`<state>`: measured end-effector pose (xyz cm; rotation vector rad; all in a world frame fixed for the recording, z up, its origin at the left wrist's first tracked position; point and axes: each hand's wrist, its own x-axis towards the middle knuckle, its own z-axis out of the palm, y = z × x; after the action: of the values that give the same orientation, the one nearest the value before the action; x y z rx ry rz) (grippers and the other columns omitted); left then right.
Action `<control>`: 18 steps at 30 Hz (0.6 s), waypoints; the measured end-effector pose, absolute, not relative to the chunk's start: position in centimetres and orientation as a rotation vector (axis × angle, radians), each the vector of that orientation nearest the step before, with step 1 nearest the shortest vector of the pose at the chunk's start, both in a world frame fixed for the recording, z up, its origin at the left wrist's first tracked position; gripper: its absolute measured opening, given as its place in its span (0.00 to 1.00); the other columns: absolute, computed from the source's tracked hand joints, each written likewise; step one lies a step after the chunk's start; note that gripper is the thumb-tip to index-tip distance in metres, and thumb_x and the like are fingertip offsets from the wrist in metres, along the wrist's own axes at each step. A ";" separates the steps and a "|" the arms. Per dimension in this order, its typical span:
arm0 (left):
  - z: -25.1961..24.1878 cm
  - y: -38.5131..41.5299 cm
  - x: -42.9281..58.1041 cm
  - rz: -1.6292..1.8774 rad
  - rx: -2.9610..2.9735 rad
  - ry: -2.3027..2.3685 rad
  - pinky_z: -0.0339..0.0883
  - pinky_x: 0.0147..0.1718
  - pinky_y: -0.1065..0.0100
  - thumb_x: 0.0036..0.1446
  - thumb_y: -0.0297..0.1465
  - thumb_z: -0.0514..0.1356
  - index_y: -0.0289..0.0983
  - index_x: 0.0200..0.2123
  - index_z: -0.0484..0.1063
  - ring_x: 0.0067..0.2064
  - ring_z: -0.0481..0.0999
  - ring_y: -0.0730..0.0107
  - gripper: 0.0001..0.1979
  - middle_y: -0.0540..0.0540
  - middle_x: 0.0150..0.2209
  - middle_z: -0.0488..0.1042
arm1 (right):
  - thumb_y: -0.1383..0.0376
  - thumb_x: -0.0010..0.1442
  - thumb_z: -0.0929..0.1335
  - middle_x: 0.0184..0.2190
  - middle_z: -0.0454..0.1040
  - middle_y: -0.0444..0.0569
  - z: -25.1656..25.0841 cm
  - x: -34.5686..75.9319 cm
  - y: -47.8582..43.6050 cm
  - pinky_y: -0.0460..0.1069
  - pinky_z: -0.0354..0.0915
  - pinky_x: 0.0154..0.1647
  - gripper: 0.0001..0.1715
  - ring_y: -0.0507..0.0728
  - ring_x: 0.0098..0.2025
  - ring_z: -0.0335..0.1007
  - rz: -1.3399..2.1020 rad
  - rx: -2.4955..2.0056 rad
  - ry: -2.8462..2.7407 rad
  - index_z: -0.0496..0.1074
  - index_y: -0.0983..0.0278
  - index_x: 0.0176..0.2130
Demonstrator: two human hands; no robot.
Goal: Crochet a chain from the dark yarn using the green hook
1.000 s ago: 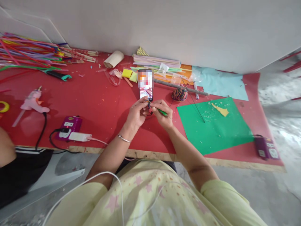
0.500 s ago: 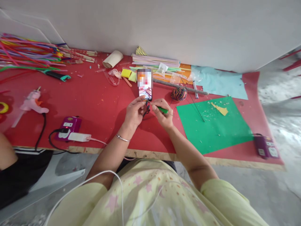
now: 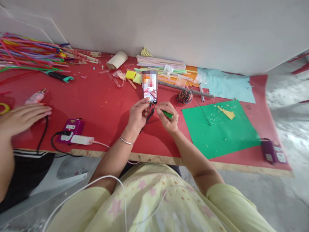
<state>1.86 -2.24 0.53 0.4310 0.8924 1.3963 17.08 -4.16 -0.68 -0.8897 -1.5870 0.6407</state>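
My left hand [image 3: 138, 115] and my right hand [image 3: 168, 118] meet above the red table [image 3: 101, 103], just in front of a phone [image 3: 150, 86] that lies with its screen lit. The left fingers pinch a small dark piece with black strands hanging from it [image 3: 151, 112]. The right fingers are closed round a thin green stick [image 3: 167, 113] whose tip touches that piece. A silver bangle sits on my left wrist.
Another person's hand [image 3: 23, 117] lies over a pink glue gun [image 3: 36, 96] at the left. A purple power strip [image 3: 71, 128] with a charger lies near the front edge. A green sheet [image 3: 222, 129], a yarn ball [image 3: 184, 96], coloured straws [image 3: 29, 53] and a paper roll [image 3: 117, 60] lie around.
Another person's hand has come in from the left and now covers the glue gun. My two hands stay together and have only shifted slightly around the small piece.
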 end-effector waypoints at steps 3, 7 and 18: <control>0.4 -2.2 1.9 1.403 0.432 0.897 0.53 0.20 0.76 0.43 0.24 0.69 0.36 0.35 0.82 0.20 0.63 0.82 0.11 0.55 0.19 0.66 | 0.59 0.68 0.71 0.42 0.80 0.50 -0.6 17.1 -4.2 0.57 0.74 0.49 0.09 0.59 0.45 0.78 0.643 -0.868 -1.579 0.82 0.57 0.44; 0.5 -2.1 1.8 1.414 0.422 0.907 0.53 0.20 0.76 0.42 0.24 0.68 0.35 0.33 0.82 0.21 0.61 0.82 0.11 0.55 0.19 0.66 | 0.60 0.68 0.71 0.41 0.80 0.50 -0.5 17.0 -4.3 0.56 0.74 0.49 0.09 0.58 0.45 0.78 0.653 -0.860 -1.569 0.83 0.57 0.45; 0.2 -2.2 1.9 1.429 0.458 0.921 0.54 0.19 0.76 0.41 0.26 0.68 0.37 0.33 0.83 0.21 0.63 0.81 0.11 0.53 0.21 0.71 | 0.60 0.67 0.72 0.36 0.79 0.48 -0.5 16.7 -4.3 0.55 0.74 0.48 0.07 0.57 0.43 0.78 0.747 -0.861 -1.448 0.83 0.57 0.42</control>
<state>1.94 -2.20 0.23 0.4584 0.9205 1.4291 16.71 -4.27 -0.52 -0.8612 -1.4483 0.7469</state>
